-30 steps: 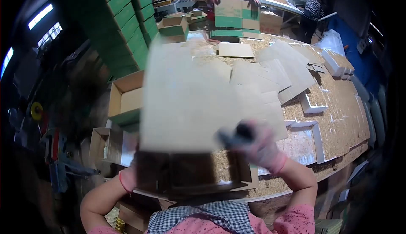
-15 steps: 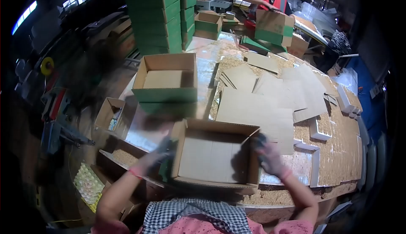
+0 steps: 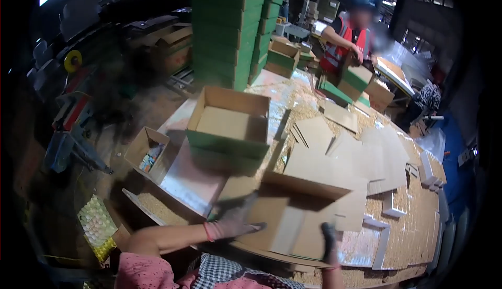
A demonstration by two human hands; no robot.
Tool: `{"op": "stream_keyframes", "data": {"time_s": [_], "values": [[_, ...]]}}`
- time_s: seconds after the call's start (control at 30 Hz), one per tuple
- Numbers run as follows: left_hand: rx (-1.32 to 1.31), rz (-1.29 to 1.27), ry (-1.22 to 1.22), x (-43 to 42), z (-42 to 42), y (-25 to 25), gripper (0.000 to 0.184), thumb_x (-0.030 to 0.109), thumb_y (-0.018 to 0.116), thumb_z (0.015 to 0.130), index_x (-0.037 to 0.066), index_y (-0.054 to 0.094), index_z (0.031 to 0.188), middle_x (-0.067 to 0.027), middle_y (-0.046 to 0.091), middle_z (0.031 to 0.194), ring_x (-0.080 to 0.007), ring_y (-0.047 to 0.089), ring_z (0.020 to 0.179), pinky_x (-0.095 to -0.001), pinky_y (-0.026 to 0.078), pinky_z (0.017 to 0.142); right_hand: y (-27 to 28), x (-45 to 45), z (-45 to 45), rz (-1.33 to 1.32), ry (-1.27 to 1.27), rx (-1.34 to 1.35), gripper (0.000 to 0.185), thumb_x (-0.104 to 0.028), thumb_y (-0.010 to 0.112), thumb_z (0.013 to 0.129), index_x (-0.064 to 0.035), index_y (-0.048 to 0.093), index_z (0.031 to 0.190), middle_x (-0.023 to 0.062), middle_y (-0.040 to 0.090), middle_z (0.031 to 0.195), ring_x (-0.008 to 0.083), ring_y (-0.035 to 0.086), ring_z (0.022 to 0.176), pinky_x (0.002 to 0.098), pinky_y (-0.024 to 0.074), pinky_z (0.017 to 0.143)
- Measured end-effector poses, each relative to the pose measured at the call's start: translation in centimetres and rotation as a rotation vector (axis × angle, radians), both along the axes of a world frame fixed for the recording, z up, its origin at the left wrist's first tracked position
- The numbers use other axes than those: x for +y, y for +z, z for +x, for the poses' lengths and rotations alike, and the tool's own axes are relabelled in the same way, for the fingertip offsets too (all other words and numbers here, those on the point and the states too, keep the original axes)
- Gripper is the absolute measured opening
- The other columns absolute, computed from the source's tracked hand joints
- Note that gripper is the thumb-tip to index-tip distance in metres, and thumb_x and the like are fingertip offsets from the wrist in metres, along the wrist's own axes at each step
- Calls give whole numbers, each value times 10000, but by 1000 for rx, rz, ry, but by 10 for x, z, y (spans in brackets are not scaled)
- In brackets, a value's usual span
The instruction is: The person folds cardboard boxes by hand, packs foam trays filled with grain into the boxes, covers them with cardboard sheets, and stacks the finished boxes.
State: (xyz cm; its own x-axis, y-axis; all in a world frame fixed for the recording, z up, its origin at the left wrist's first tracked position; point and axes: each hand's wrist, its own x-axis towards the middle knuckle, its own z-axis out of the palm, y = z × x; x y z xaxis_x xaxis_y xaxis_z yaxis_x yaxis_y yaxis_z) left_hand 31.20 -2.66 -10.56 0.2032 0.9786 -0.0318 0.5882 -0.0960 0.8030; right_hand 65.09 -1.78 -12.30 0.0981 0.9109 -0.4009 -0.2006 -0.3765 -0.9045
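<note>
An open cardboard box (image 3: 306, 184) stands in front of me, with brown inner walls and a paler strip running across its bottom. My left hand (image 3: 235, 223), in a dark-palmed glove, is at the box's left side with thumb and fingers spread. At the right side, my right hand (image 3: 330, 243) has its gloved fingers stretched upward, against or just inside the box. Both hands are partly blurred, so firm contact is hard to judge. Just beyond sits another open box with green outer sides (image 3: 227, 145).
Flat cardboard sheets (image 3: 319, 153) lie on the worktable among loose husk-like filling (image 3: 408, 237). Tall stacks of green boxes (image 3: 225, 38) rise behind. Egg trays (image 3: 97, 218) are low at left. Across the table a person in a red vest (image 3: 348, 38) handles a green-and-brown box (image 3: 355, 80).
My view has shifted, so the scene sits lower. My left hand has moved from the near box's outer side over its left edge; my right hand is lower. The other person's box has tilted.
</note>
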Motion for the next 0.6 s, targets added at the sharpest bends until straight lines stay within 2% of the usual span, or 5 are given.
{"op": "stream_keyframes", "data": {"time_s": [0.17, 0.27, 0.33, 0.4, 0.6], "values": [[-614, 120, 159, 56, -71, -12, 515, 342, 477, 984, 44, 412, 1399, -34, 582, 1084, -135, 546, 908, -234, 447, 754, 137, 93, -3, 329, 175, 379, 489, -382, 479, 979, -55, 482, 1343, 47, 571, 1249, 187, 538, 1169, 356, 433, 1015], [-90, 470, 626, 106, -187, -31, 486, 194, 501, 947, 28, 402, 1393, -89, 554, 1248, -170, 514, 1108, -325, 426, 964, 130, 183, -5, 564, 17, 341, 500, -331, 467, 995, -61, 420, 1413, 72, 487, 1387, 182, 474, 1261, 350, 370, 1086], [-608, 302, 536, 127, -226, -55, 563, -29, 490, 879, 11, 358, 1424, -93, 526, 1308, -197, 501, 1212, -300, 401, 1027, 104, 246, -30, 565, -106, 201, 494, -306, 451, 1003, -41, 406, 1418, 80, 476, 1400, 187, 463, 1274, 361, 375, 1086], [-397, 559, 460, 142, -209, -61, 603, -37, 492, 876, 26, 328, 1453, -96, 515, 1303, -188, 499, 1206, -294, 390, 1028, 54, 296, -61, 546, 179, 367, 507, -310, 474, 994, -25, 415, 1409, 66, 478, 1406, 190, 445, 1293, 332, 325, 1115], [-838, 581, 512, 142, -197, -54, 1085, 416, 805, 698, 41, 183, 1505, -147, 380, 1440, -271, 358, 1341, -372, 293, 1121, 41, 283, -244, 218, 457, 477, 549, -276, 499, 994, 8, 335, 1434, 121, 351, 1481, 213, 383, 1329, 333, 315, 1110]]}}
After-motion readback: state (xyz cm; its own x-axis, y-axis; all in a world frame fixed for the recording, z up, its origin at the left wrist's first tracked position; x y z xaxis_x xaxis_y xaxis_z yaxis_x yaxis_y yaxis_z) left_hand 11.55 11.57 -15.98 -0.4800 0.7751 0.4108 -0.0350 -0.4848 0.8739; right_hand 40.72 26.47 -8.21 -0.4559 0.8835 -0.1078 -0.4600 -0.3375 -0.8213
